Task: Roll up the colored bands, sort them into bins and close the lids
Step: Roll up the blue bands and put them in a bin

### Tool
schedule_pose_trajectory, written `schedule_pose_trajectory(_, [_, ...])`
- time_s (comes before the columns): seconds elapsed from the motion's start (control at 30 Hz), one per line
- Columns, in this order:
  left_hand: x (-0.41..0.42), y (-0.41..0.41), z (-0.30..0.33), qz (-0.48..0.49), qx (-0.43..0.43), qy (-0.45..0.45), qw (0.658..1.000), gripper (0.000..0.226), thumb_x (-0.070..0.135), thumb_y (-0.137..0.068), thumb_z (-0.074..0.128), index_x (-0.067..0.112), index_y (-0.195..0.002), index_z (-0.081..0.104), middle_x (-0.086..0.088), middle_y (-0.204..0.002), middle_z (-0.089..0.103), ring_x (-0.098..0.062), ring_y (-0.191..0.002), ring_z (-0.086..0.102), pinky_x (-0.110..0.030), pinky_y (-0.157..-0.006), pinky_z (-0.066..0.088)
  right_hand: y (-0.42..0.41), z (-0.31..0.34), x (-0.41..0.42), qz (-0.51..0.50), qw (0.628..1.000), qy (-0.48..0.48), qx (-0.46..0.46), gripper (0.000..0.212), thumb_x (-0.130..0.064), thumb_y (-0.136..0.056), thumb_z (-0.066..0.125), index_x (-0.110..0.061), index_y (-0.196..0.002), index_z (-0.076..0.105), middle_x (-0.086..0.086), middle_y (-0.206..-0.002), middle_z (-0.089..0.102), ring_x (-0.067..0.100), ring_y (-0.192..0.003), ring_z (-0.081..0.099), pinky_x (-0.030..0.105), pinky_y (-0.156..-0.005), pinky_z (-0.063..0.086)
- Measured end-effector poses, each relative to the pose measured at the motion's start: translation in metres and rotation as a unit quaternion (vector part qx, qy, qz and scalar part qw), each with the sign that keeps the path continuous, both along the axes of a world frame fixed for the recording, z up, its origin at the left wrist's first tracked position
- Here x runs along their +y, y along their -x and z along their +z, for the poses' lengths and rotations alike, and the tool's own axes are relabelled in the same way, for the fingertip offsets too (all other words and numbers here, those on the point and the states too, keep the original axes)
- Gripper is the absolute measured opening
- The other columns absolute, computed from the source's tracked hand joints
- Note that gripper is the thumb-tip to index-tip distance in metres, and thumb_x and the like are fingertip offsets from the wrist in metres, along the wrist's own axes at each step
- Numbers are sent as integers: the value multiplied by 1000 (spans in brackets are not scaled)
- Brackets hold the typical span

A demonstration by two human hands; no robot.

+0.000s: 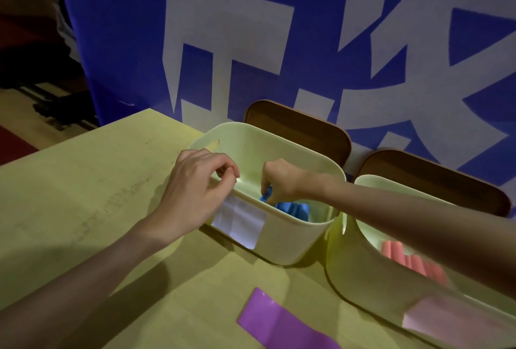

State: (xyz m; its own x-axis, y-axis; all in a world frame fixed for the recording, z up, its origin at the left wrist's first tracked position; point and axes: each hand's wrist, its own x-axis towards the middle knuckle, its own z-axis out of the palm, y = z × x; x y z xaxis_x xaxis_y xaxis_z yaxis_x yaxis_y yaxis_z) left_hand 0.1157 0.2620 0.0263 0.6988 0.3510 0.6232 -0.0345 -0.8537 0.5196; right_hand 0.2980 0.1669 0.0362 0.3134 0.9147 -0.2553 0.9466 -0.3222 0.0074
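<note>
Behind the pale wooden table (83, 195) hangs a blue and white banner (279, 41). I see my right hand (282, 181) inside the left bin (279, 237), pinching a blue band (266, 195) above more blue rolls (293, 209). My left hand (195, 189) grips that bin's near rim. Pink rolls (413, 262) lie in the right bin (363, 279). A purple band (279, 320) lies flat in front. Two brown lids (301, 128) lean behind the bins.

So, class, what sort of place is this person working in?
Probably a staged indoor work table rather than a home: a plain wooden table, a big blue and white banner hung behind it, and labelled cream bins set out.
</note>
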Motion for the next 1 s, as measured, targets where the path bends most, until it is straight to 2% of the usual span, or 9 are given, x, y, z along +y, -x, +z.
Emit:
schedule_pose_trajectory(0.33, [-1, 2, -1, 3, 5, -8, 1000, 25, 37, -86, 40, 29, -80, 63, 20, -75, 60, -3, -82, 53, -15, -85, 30, 1, -8, 2, 26, 999, 31, -4, 29, -24, -79, 78, -2, -98, 75, 9, -94, 73, 24, -85, 65, 36, -81, 54])
schedule_pose_trajectory(0.4, [-2, 3, 0, 3, 6, -7, 1000, 25, 37, -86, 40, 29, -79, 63, 20, -74, 60, -3, -83, 53, -15, -85, 30, 2, -6, 1, 29, 999, 36, -12, 29, -25, -88, 68, 4, -87, 72, 13, -82, 69, 28, -76, 60, 34, -75, 51])
schedule_pose_trajectory(0.47, [-1, 4, 1, 1, 6, -7, 1000, 25, 36, -85, 40, 29, -79, 63, 20, -74, 60, -3, -85, 52, -14, -84, 30, 3, -4, 0, 13, 999, 38, -8, 38, -25, -96, 57, 6, -74, 63, 15, -71, 59, 28, -68, 48, 33, -67, 43])
schedule_pose_trajectory(0.63, [-1, 5, 3, -2, 14, -5, 1000, 27, 38, -85, 39, 28, -78, 63, 19, -73, 61, 2, -93, 48, -10, -81, 28, 1, 3, -5, 5, 998, 66, -8, 26, -11, -94, 49, 8, -88, 66, 20, -89, 67, 27, -73, 50, 33, -71, 41])
schedule_pose_trajectory(0.7, [-1, 5, 3, -5, 18, -4, 1000, 28, 38, -85, 38, 27, -77, 64, 18, -72, 61, 2, -92, 48, -10, -82, 28, 1, 4, -5, 0, 996, 83, -10, 26, -4, -89, 46, 7, -100, 66, 19, -106, 68, 35, -91, 57, 32, -84, 43])
schedule_pose_trajectory(0.77, [-1, 6, 4, -9, 21, -4, 1000, 30, 39, -84, 38, 27, -77, 64, 18, -72, 62, 2, -91, 49, -9, -82, 27, 3, 5, -5, -1, 994, 105, -14, 34, -1, -87, 42, 3, -112, 65, 17, -119, 65, 35, -110, 53, 29, -96, 34])
schedule_pose_trajectory(0.9, [-1, 6, 5, -9, 29, -1, 1000, 32, 40, -84, 36, 26, -76, 63, 18, -72, 61, 3, -90, 50, -8, -82, 26, 8, 9, -5, 2, 992, 123, -23, 42, 1, -91, 37, -5, -125, 62, 10, -128, 59, 30, -117, 45, 22, -81, 21])
schedule_pose_trajectory(1.0, [0, 7, 6, -8, 37, -2, 999, 30, 40, -85, 38, 26, -77, 64, 18, -72, 60, 2, -90, 50, -9, -80, 27, 10, 12, -6, -3, 992, 127, -17, 47, 1, -93, 36, -12, -133, 56, 7, -137, 52, 28, -125, 40, 23, -92, 26])
